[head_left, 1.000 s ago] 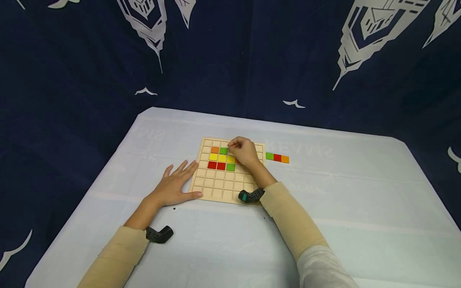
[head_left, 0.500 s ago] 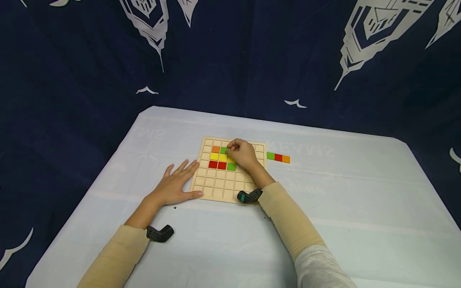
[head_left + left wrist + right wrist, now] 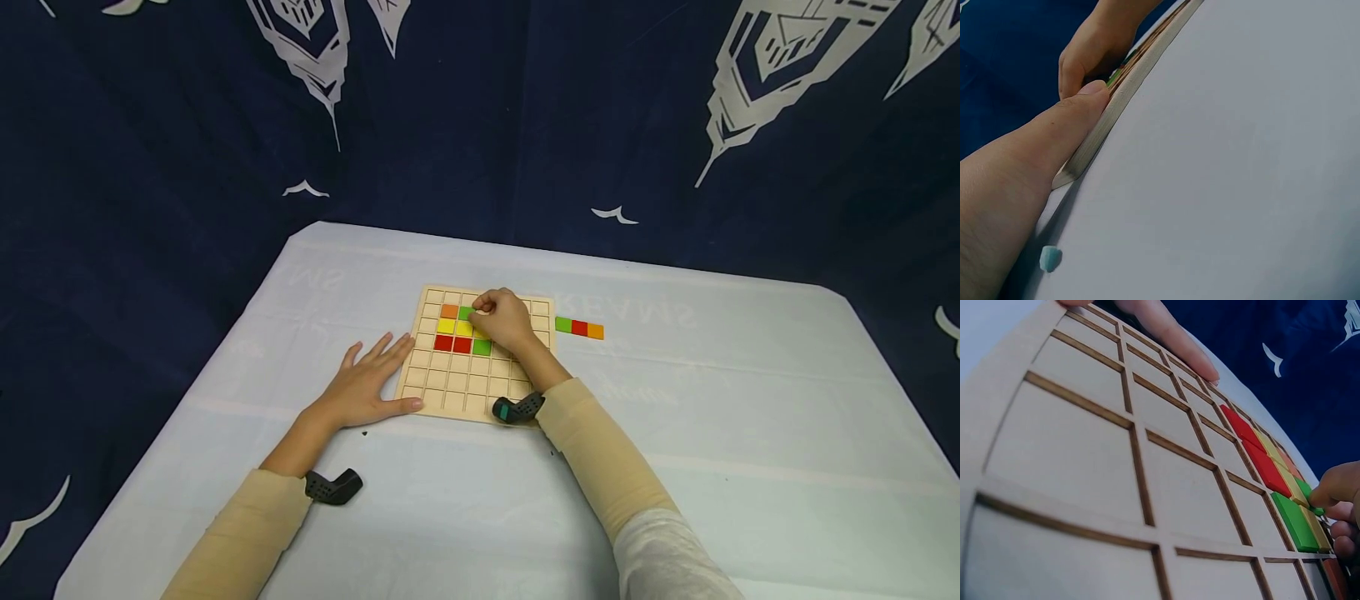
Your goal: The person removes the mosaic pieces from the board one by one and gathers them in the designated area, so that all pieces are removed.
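Observation:
A wooden grid board [image 3: 450,383] lies on the white table, bearing several coloured square tiles. At its left edge my left hand [image 3: 363,392] rests with spread, straight fingers, the thumb on the near corner. Over the board's far part is my right hand [image 3: 506,321], thumb and fingers curled together at a green tile [image 3: 466,313] in the far tile row. In the right wrist view the thumb presses against green [image 3: 1302,486], partly covering it. Beside it are an orange tile [image 3: 448,312], yellow tiles [image 3: 446,326], red tiles [image 3: 444,342] and another green tile [image 3: 1294,522].
Right of the board a strip of loose tiles lies on the table: green [image 3: 563,324], red [image 3: 580,327] and orange [image 3: 596,332]. A dark blue patterned curtain [image 3: 480,125] hangs behind the table. Black wrist devices [image 3: 333,487] sit on both forearms.
My right hand has shifted slightly left and nearer, its thumb now overlapping the edge of the far green tile. My left hand has stayed in place on the board.

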